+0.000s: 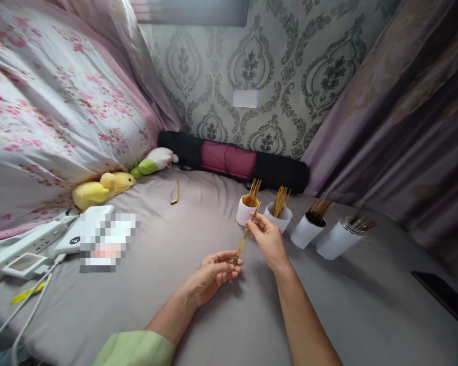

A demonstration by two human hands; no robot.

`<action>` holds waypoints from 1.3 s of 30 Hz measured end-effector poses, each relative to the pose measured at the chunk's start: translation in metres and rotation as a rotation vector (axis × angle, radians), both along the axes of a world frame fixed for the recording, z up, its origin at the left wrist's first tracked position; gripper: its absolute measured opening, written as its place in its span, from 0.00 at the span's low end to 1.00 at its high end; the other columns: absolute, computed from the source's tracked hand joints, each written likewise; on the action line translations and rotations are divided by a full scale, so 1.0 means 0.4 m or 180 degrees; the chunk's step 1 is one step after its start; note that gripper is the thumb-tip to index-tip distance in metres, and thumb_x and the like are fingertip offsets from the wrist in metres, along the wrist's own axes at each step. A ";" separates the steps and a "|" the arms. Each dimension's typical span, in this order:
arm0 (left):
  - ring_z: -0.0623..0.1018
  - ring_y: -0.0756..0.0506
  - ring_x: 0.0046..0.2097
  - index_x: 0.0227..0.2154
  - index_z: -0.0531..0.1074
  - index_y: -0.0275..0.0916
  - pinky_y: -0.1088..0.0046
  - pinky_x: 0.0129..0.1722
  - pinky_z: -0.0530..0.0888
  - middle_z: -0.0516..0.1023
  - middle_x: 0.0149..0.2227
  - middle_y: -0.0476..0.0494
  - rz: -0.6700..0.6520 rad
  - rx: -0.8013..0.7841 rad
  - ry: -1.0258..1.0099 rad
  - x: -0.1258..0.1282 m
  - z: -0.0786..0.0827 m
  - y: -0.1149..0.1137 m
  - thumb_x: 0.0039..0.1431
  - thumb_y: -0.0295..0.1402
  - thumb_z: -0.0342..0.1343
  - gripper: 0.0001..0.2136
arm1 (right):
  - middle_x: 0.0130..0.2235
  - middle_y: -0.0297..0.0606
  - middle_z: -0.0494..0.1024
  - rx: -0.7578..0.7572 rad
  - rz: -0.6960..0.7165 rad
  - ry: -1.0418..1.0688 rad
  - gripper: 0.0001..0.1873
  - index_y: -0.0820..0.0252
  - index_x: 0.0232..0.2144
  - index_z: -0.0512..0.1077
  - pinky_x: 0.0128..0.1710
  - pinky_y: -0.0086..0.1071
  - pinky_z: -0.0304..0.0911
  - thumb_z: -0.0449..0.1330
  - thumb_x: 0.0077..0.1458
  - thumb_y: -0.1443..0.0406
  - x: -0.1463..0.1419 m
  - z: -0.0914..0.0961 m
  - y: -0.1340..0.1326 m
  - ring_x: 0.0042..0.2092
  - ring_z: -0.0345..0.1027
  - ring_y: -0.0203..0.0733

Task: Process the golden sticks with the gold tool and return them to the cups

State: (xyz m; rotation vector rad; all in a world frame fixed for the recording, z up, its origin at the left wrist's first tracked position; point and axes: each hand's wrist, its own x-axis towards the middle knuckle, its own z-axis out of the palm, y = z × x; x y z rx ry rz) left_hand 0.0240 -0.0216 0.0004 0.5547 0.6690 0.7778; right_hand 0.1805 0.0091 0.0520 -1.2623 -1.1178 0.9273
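Observation:
My left hand pinches the lower end of a thin golden-brown stick. Higher up, the fingers of my right hand close on the same stick near its tip, so it slants upward to the right between both hands. Just behind my right hand stands a white cup with a yellow inside, holding several thin sticks. Beside it, partly covered by my hand, is a wider whitish cup with more sticks. A white cup with a dark inside and a white jar farther right also hold sticks.
A bent gold-coloured piece lies on the grey sheet. Plush toys, a white device and a power strip with cables are at left. A black-and-maroon roll bag lies by the wall; a dark flat object is at right.

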 end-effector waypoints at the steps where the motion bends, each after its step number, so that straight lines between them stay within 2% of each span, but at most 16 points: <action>1: 0.76 0.50 0.32 0.39 0.68 0.30 0.76 0.36 0.71 0.75 0.38 0.33 -0.0013 -0.0003 0.0014 0.000 0.001 -0.001 0.43 0.18 0.58 0.17 | 0.33 0.38 0.75 0.0013 -0.0027 0.0032 0.21 0.61 0.43 0.67 0.33 0.31 0.63 0.58 0.46 0.59 0.000 0.003 0.000 0.36 0.68 0.39; 5: 0.76 0.50 0.32 0.39 0.68 0.29 0.76 0.35 0.71 0.75 0.38 0.33 -0.0046 -0.0023 0.0059 0.000 0.004 -0.003 0.43 0.18 0.58 0.16 | 0.37 0.39 0.75 0.0126 -0.0125 0.0026 0.22 0.61 0.45 0.65 0.32 0.31 0.63 0.58 0.46 0.60 0.007 0.005 0.003 0.35 0.69 0.38; 11: 0.76 0.51 0.31 0.38 0.68 0.29 0.76 0.34 0.71 0.75 0.37 0.33 -0.0091 -0.0019 0.0070 0.000 0.004 -0.003 0.42 0.17 0.57 0.16 | 0.35 0.38 0.75 0.0368 -0.0418 -0.0191 0.30 0.59 0.52 0.59 0.29 0.31 0.64 0.58 0.46 0.59 0.021 -0.006 0.009 0.32 0.69 0.38; 17: 0.76 0.51 0.31 0.38 0.69 0.30 0.77 0.34 0.72 0.75 0.38 0.33 -0.0089 -0.0018 0.0072 -0.001 0.003 -0.004 0.43 0.18 0.57 0.16 | 0.34 0.37 0.75 0.0536 -0.0506 -0.0266 0.32 0.57 0.55 0.54 0.30 0.31 0.64 0.57 0.47 0.60 0.026 -0.003 0.009 0.29 0.68 0.35; 23: 0.76 0.51 0.31 0.37 0.69 0.30 0.77 0.34 0.72 0.76 0.36 0.34 -0.0057 -0.0062 0.0044 -0.003 0.005 0.000 0.42 0.18 0.58 0.15 | 0.34 0.38 0.75 0.0569 -0.0567 -0.0313 0.29 0.58 0.51 0.59 0.31 0.32 0.64 0.58 0.47 0.58 0.032 -0.001 0.008 0.31 0.68 0.36; 34: 0.77 0.50 0.33 0.36 0.69 0.28 0.77 0.36 0.72 0.75 0.38 0.33 -0.0042 -0.0091 -0.0030 -0.006 -0.005 0.009 0.43 0.20 0.60 0.14 | 0.32 0.40 0.74 0.0496 -0.0992 -0.0222 0.25 0.60 0.43 0.68 0.22 0.29 0.64 0.58 0.44 0.53 0.071 0.009 0.005 0.28 0.69 0.37; 39: 0.77 0.50 0.34 0.36 0.70 0.28 0.78 0.36 0.73 0.76 0.37 0.34 -0.0001 -0.0120 -0.0071 -0.009 -0.009 0.012 0.43 0.20 0.61 0.14 | 0.31 0.39 0.74 0.0490 -0.0999 -0.0176 0.25 0.60 0.41 0.68 0.21 0.27 0.62 0.59 0.43 0.52 0.076 0.024 0.002 0.27 0.70 0.37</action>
